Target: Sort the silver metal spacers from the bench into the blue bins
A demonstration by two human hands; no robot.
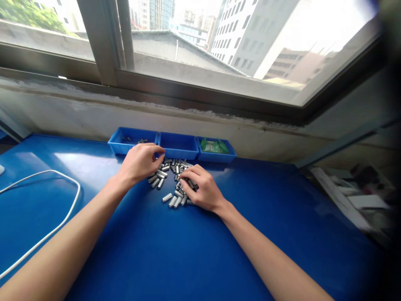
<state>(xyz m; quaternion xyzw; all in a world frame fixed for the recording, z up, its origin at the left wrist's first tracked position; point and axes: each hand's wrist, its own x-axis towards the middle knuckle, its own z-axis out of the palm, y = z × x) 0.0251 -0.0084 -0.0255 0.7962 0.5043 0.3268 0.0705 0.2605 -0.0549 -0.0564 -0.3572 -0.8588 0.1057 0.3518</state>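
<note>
A loose pile of short silver metal pieces (178,194), like small hexagonal standoffs, lies on the blue tabletop. My left hand (141,159) hovers over the pile's left side, in front of the bins, thumb and forefinger curled together. Anything between those fingertips is too small to make out. On the right side of the pile rests my right hand (203,187), its fingers bent down among the pieces and the thumb close to the forefinger. What it pinches, if anything, I cannot tell, and it hides part of the pile.
Three joined blue bins stand along the wall: a left bin (115,146) with a few small metal parts, a middle bin (178,153), and a right bin (216,157) holding a green plastic bag (215,146). A white cable (77,194) curves across the table's left. A window (194,83) is behind.
</note>
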